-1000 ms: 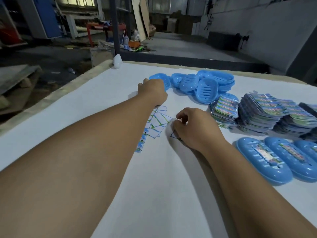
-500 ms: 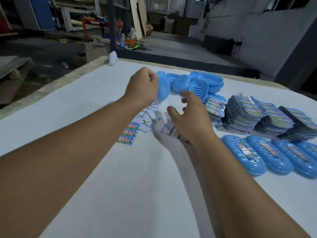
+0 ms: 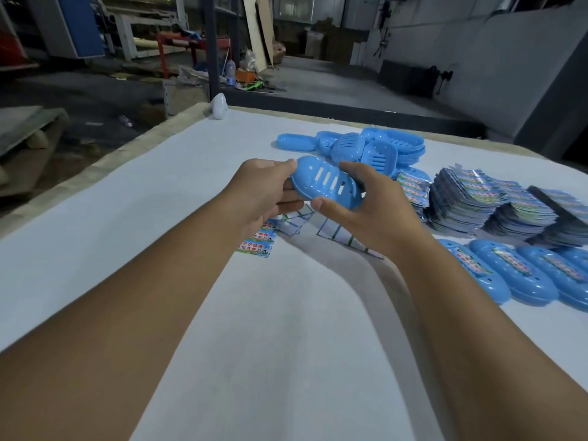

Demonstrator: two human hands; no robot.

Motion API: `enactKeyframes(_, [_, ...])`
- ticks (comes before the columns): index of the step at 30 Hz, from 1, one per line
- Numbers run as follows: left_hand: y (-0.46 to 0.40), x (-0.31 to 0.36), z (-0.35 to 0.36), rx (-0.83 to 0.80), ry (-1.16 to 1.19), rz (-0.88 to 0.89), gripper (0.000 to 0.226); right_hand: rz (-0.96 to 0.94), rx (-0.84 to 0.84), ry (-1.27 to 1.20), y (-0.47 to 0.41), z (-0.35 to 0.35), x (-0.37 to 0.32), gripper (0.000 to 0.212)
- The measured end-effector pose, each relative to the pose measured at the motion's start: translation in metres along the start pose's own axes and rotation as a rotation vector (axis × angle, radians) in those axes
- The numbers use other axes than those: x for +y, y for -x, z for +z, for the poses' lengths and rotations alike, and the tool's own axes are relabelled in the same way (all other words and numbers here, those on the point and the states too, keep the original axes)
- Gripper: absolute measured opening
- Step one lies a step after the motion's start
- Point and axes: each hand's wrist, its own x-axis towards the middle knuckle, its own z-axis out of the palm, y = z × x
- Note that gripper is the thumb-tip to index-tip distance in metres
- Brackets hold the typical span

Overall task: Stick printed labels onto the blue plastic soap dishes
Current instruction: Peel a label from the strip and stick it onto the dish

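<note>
Both hands hold one blue soap dish (image 3: 327, 183) in the air above the table, its slotted face turned toward me. My left hand (image 3: 264, 192) grips its left end with thumb on top and fingers underneath. My right hand (image 3: 366, 205) grips its right end, thumb along the near rim. Below the hands, loose printed labels (image 3: 256, 241) and white backing strips (image 3: 337, 233) lie on the white table (image 3: 159, 202). A heap of unlabelled blue dishes (image 3: 375, 148) sits behind.
Stacks of printed label sheets (image 3: 477, 202) stand to the right. A row of labelled blue dishes (image 3: 515, 272) lies at the near right. A small white object (image 3: 219, 106) rests at the table's far left corner. Workshop clutter lies beyond the table.
My left hand has lifted a dish from the heap and brought it toward me. My right hand has left the labels on the table and taken hold of the dish's other end.
</note>
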Motion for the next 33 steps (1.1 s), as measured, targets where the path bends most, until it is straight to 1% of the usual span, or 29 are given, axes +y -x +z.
enactKeyframes(1, [0.0, 0.001, -0.002, -0.004, -0.022, -0.016, 0.021, -0.002, -0.025, 0.036, 0.0, 0.0, 0.001, 0.082])
enactKeyframes(4, [0.001, 0.002, -0.006, -0.011, -0.085, -0.059, 0.024, -0.033, -0.077, 0.071, -0.001, -0.001, 0.001, 0.066])
enactKeyframes(5, [0.002, 0.002, -0.008, 0.008, -0.176, -0.036, 0.025, -0.025, -0.092, 0.072, -0.002, -0.002, 0.001, 0.065])
enactKeyframes(6, [0.001, 0.001, -0.011, 0.057, -0.343, 0.02, 0.027, -0.012, -0.11, 0.081, -0.003, -0.004, 0.001, 0.064])
enactKeyframes(8, [0.0, -0.002, -0.018, 0.23, -0.757, 0.188, 0.029, 0.027, -0.163, 0.108, -0.004, -0.008, 0.003, 0.061])
enactKeyframes(9, [0.001, -0.001, -0.022, 0.316, -0.93, 0.24, 0.029, 0.056, -0.197, 0.112, -0.005, -0.009, 0.006, 0.063])
enactKeyframes(10, [0.004, 0.001, -0.025, 0.354, -1.054, 0.24, 0.029, 0.083, -0.228, 0.11, -0.004, -0.01, 0.007, 0.067])
enactKeyframes(11, [0.005, 0.003, -0.027, 0.343, -1.141, 0.196, 0.032, 0.102, -0.248, 0.108, -0.004, -0.01, 0.009, 0.073])
enactKeyframes(12, [0.007, 0.005, -0.028, 0.298, -1.197, 0.124, 0.039, 0.114, -0.261, 0.109, -0.003, -0.01, 0.01, 0.081])
enactKeyframes(14, [0.012, 0.01, -0.029, 0.202, -1.253, 0.001, 0.055, 0.121, -0.286, 0.129, -0.003, -0.01, 0.011, 0.09])
enactKeyframes(17, [0.015, 0.015, -0.028, 0.099, -1.345, -0.032, 0.079, 0.106, -0.315, 0.177, -0.001, -0.01, 0.011, 0.092])
enactKeyframes(21, [0.013, 0.017, -0.03, 0.084, -1.282, -0.036, 0.098, 0.113, -0.325, 0.136, 0.002, -0.009, 0.011, 0.101])
enactKeyframes(23, [0.012, 0.016, -0.032, 0.085, -1.189, -0.046, 0.102, 0.11, -0.322, 0.13, 0.002, -0.008, 0.01, 0.105])
enactKeyframes(25, [0.013, 0.016, -0.033, 0.091, -1.069, -0.057, 0.1, 0.111, -0.311, 0.126, 0.002, -0.006, 0.009, 0.104])
enactKeyframes(26, [0.012, 0.016, -0.033, 0.091, -1.036, -0.055, 0.094, 0.111, -0.307, 0.119, 0.001, -0.006, 0.009, 0.102])
enactKeyframes(27, [0.012, 0.016, -0.033, 0.086, -1.024, -0.049, 0.083, 0.11, -0.302, 0.108, 0.002, -0.005, 0.009, 0.1])
enactKeyframes(29, [0.009, 0.018, -0.031, 0.069, -0.977, -0.026, 0.047, 0.094, -0.263, 0.092, 0.002, -0.004, 0.008, 0.089])
enactKeyframes(30, [0.007, 0.019, -0.03, 0.061, -0.927, -0.005, 0.033, 0.074, -0.219, 0.078, 0.002, -0.003, 0.008, 0.079])
enactKeyframes(31, [0.005, 0.02, -0.028, 0.062, -0.866, 0.023, 0.024, 0.057, -0.163, 0.045, 0.002, -0.002, 0.006, 0.067])
enactKeyframes(33, [0.004, 0.023, -0.025, 0.101, -0.717, 0.09, 0.017, 0.054, -0.068, -0.101, 0.002, -0.001, 0.0, 0.049])
